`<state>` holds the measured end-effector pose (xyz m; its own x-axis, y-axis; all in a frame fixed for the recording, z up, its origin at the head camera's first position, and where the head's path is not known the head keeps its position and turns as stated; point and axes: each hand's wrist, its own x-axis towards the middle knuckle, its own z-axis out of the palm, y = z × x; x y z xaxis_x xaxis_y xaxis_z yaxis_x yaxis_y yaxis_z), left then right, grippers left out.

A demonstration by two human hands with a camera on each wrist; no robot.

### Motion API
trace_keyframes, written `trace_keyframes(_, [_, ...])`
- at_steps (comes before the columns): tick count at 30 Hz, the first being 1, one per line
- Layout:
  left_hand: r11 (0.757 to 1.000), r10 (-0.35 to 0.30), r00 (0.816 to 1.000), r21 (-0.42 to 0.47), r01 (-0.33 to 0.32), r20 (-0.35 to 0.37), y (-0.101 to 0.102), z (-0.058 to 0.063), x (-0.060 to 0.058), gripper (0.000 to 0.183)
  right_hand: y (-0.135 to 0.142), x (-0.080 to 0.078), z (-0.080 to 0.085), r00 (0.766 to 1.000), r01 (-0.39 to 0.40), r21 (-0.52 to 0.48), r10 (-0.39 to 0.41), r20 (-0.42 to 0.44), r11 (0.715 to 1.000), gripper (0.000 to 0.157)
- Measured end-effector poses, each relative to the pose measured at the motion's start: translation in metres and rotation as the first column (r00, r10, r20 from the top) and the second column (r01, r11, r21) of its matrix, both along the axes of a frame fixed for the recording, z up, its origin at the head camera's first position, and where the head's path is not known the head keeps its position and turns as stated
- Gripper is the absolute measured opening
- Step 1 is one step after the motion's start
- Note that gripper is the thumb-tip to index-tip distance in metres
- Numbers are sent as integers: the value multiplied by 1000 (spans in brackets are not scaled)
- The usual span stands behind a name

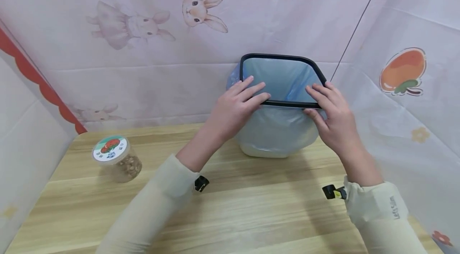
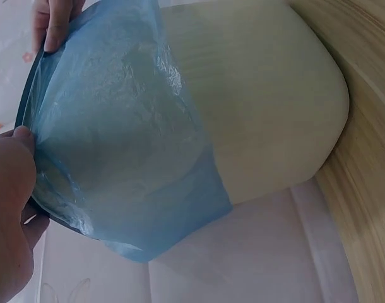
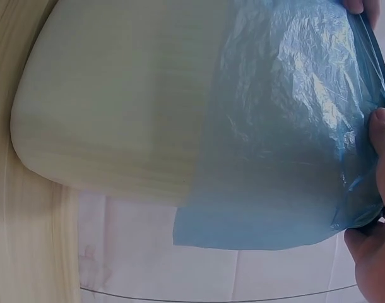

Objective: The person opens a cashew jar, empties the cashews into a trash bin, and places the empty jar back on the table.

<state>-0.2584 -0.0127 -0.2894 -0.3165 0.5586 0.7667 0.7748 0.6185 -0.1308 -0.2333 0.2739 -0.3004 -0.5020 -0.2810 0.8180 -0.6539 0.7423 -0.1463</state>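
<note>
A pale, cream trash can (image 1: 264, 152) stands upright on the wooden table, lined with a thin blue trash bag (image 2: 126, 126) whose edge folds down over the outside. Around the mouth runs a black rim ring (image 1: 287, 104). At its near left corner my left hand (image 1: 233, 106) grips the ring, fingers over the top and thumb on the outer side. My right hand (image 1: 334, 120) holds the near right corner, its thumb (image 3: 382, 118) against the bagged outside. Part of the ring lies hidden beneath both hands.
To the left on the table (image 1: 230, 214) is a clear lidded jar (image 1: 123, 164) with small brown pieces inside. A pale wall sheet (image 1: 161, 94) printed with rabbits rises close behind the trash can. Another printed sheet (image 1: 395, 126) borders the right side.
</note>
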Motion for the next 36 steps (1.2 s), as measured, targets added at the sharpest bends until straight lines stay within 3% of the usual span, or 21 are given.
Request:
trace_keyframes(9, [1000, 22, 999, -13, -22, 37, -12, -1, 9, 30, -10, 1, -2, 1000, -27, -8, 27, -5, 1000, 55])
trace_keyframes(15, [1000, 19, 1000, -2, -19, 19, -16, -3, 12, 30, -15, 4, -2, 999, -35, -16, 35, -27, 999, 49])
trace_keyframes(28, [1000, 15, 1000, -1, -15, 4, -26, -4, 15, 30, -24, 6, -5, 999, -47, -11, 47, -15, 999, 53])
trace_keyframes(36, [999, 48, 999, -24, -48, 6, -35, -5, 18, 32, -33, 4, -5, 997, -74, -21, 73, -30, 997, 50])
